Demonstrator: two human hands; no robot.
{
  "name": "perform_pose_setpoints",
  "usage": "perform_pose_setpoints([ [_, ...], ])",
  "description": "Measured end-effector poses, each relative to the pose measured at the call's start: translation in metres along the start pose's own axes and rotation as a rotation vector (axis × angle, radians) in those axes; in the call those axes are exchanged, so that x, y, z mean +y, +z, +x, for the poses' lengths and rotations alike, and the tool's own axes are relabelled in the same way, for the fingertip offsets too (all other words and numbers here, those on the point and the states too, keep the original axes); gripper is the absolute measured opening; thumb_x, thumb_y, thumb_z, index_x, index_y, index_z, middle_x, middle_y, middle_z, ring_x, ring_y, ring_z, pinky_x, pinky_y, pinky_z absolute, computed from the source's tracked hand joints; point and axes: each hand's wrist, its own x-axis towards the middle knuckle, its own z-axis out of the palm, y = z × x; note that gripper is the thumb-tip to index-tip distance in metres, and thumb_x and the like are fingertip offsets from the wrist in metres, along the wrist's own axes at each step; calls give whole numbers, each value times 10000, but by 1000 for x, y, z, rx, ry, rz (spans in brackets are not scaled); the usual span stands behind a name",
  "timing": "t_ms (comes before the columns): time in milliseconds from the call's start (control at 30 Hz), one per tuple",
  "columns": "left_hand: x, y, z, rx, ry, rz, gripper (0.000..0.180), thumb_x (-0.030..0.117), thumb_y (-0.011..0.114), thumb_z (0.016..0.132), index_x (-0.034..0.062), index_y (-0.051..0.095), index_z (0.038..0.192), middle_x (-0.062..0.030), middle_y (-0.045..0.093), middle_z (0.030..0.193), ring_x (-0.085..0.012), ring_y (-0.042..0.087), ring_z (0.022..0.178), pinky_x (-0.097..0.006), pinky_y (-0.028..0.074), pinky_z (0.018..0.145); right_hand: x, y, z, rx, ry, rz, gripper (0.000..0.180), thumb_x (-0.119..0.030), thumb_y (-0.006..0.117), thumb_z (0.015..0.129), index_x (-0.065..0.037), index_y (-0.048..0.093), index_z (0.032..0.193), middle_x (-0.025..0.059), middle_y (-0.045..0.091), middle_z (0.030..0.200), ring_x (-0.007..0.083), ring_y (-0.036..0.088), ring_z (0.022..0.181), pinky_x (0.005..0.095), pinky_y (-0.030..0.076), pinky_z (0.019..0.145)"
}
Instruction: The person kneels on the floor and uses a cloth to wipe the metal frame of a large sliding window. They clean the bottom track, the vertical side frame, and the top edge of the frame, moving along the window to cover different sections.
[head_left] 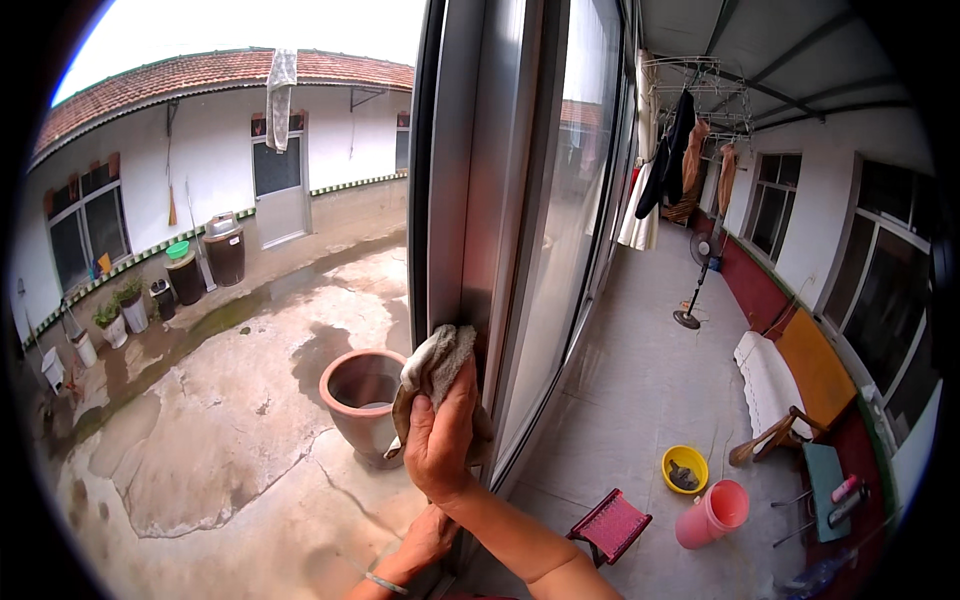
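Observation:
A crumpled grey-beige cloth (440, 365) is bunched in my right hand (445, 430), its fingers wrapped round it. I press the cloth against the upright metal window frame (490, 180), with a loose flap hanging on the left side. Below and partly behind my right wrist is my left hand (428, 537), close to the lower part of the frame; its fingers are hidden. A band circles my left wrist. Right of the frame, the glass pane (545, 330) runs back along the porch.
Outside on the left stands a large clay pot (365, 425). On the porch floor are a red folding stool (610, 525), a pink bucket (712, 515) and a yellow basin (685, 468). A fan (688, 318) stands farther back, near hanging clothes (668, 155). A wooden bench (815, 365) lines the right wall.

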Motion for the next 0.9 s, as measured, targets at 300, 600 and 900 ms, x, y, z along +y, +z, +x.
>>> perform_pose_setpoints([
  [300, 0, -3, -17, 67, 162, 133, 232, 76, 587, 904, 22, 547, 1127, -224, 559, 1039, -444, 552, 954, -477, 479, 825, -39, 15, 154, 95, -259, 37, 563, -27, 510, 983, 87, 282, 1485, 284, 374, 1485, 437, 378, 1381, 439, 284, 1163],
  [600, -6, 2, -18, 112, 193, 102, 172, 72, 593, 899, 26, 558, 1061, -214, 537, 996, -436, 536, 926, -486, 478, 783, -67, 21, 311, 181, -408, 97, 430, -114, 481, 1011, 7, 411, 1417, 216, 606, 1263, 320, 613, 1164, 382, 457, 1014],
  [900, -19, 15, -16, 110, 167, 85, 173, 104, 627, 877, 49, 601, 1039, -193, 547, 1022, -412, 557, 953, -463, 486, 823, -98, 24, 475, 127, -372, 163, 352, -183, 549, 950, 19, 555, 1239, 278, 652, 1176, 431, 648, 1087, 444, 525, 968],
])
